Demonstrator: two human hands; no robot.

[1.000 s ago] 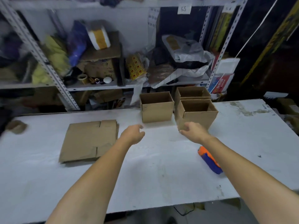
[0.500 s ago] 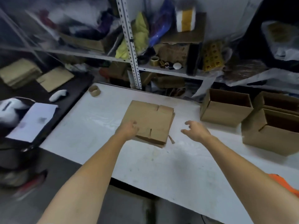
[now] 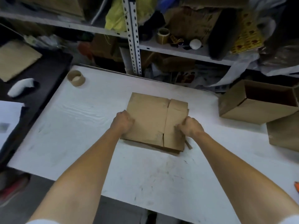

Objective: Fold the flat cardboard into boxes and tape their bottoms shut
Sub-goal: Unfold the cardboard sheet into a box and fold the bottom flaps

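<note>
Left grip [image 3: 123, 121] and right grip [image 3: 190, 126] pinch the flat cardboard [image 3: 150, 120] between them, whose lower sheets could snag and lift along.

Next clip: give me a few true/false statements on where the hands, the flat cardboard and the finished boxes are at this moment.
1. The left hand and the right hand both grip the flat cardboard at its side edges. True.
2. The flat cardboard is opened into a box shape. False: it lies flat on the table.
3. A cardboard ring stands at the table's far left corner. True.
4. The open box stands left of the flat cardboard. False: it stands to its right, on the table.
</note>
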